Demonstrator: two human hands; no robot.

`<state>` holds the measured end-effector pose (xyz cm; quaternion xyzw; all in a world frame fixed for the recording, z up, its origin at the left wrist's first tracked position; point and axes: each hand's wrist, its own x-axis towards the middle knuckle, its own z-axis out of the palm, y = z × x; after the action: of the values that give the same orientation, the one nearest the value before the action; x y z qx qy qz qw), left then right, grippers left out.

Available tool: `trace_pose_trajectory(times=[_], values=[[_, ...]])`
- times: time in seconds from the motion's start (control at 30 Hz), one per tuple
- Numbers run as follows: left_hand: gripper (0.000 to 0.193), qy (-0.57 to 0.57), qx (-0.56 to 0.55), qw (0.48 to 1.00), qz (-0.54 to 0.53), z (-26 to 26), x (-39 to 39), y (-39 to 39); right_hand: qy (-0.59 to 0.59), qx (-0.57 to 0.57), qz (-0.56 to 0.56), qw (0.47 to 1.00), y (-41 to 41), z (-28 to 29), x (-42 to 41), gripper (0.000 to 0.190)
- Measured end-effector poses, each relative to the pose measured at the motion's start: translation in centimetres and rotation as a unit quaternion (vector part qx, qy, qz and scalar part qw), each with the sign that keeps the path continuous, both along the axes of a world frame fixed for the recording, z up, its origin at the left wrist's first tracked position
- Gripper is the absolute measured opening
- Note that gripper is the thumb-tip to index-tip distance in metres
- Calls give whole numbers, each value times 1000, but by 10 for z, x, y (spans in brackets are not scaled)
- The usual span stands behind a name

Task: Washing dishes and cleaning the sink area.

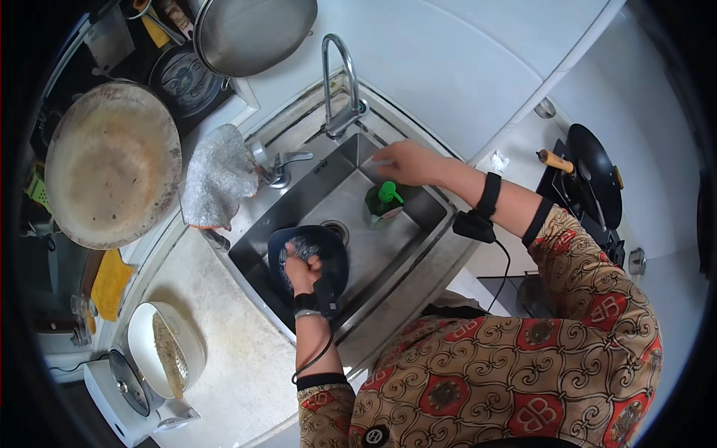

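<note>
Curled fingers of my left hand (302, 273) are down inside a dark blue basin (336, 263) at the left end of the stainless steel sink (403, 246). A whitish, glinting patch (305, 245) lies at those fingertips; I cannot tell whether it is suds or a scrubbing cloth. My right hand (406, 162) hovers over the sink's back corner, fingers bent and slightly apart, with nothing visible in it. Just below it in the picture, a pump bottle (384, 207) with a green top stands in the sink, apart from the hand.
A chrome faucet (343, 84) arches at the back. Beside the mixer lever (291, 158) hangs a silvery mesh cloth (219, 176). A large round board (115, 165) leans left. A white bowl (187, 347) holds a loofah-like brush (166, 353). A black wok (596, 173) sits right.
</note>
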<state>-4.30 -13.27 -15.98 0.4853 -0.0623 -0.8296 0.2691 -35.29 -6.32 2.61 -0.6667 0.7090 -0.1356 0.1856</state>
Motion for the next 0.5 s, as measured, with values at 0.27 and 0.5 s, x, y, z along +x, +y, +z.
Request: trace_pose_trajectory(times=[0.27,0.5], values=[[41,-41,-192,980,-28,70,-88,3,-105,-39,34,993,13,-26,-41,22],[54,130,-314,938,-64,128,-182,19,-339,-139,15,930,1,-61,-22,51]])
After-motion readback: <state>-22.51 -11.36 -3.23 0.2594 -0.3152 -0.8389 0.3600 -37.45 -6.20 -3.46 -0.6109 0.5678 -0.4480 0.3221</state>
